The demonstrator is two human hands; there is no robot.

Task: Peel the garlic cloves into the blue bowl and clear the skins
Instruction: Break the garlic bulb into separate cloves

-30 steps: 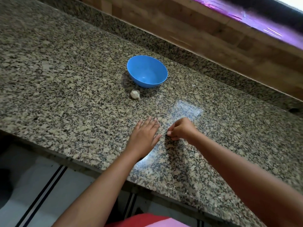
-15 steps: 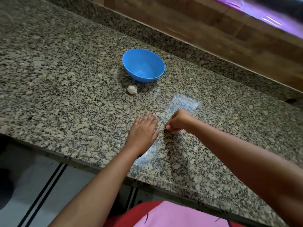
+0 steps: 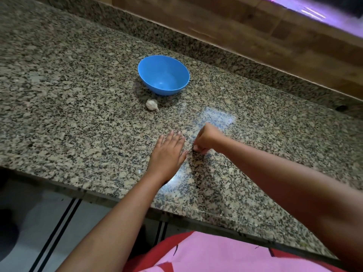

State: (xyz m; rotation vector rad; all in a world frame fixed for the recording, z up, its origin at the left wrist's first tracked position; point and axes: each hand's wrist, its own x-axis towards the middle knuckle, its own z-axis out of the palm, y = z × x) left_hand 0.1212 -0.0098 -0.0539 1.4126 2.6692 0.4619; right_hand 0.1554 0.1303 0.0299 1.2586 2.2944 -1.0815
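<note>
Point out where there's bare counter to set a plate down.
Widest bare stretch: the counter left of the blue bowl and garlic bulb, out to its front edge. Another lies right of the bowl, between the right hand and the back upstand. Crowded: the line from bowl through bulb to the left hand.

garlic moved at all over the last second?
No. The garlic lies at the same spot on the near-left side of the blue bowl, with the same small gap between them. Only the view has shifted.
</note>
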